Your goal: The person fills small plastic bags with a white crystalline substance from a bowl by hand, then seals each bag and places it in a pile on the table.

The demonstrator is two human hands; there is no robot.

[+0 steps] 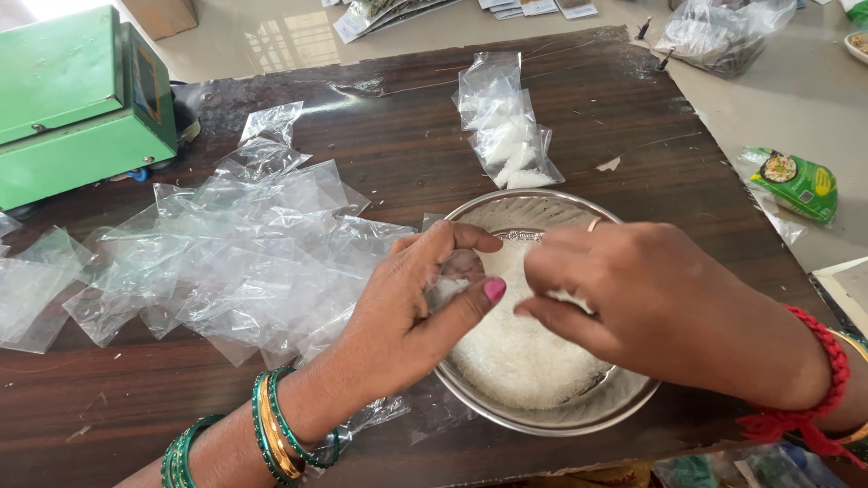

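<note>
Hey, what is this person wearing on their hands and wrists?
Both forearms are bare, with no sleeves in view. The left hand has a pink-painted thumbnail and a stack of green and gold bangles on its wrist. The right hand has a red braided thread band with loose ends, beside a gold bangle.

Green machine [77,99] at the board's far left, green packet [799,183] off right.

The left hand [411,303] has a pink-painted thumbnail, with green and gold bangles [276,438] stacked behind it on the wrist. Behind the right hand [651,303], a red braided thread [827,380] circles the wrist beside a gold bangle [854,343].
</note>
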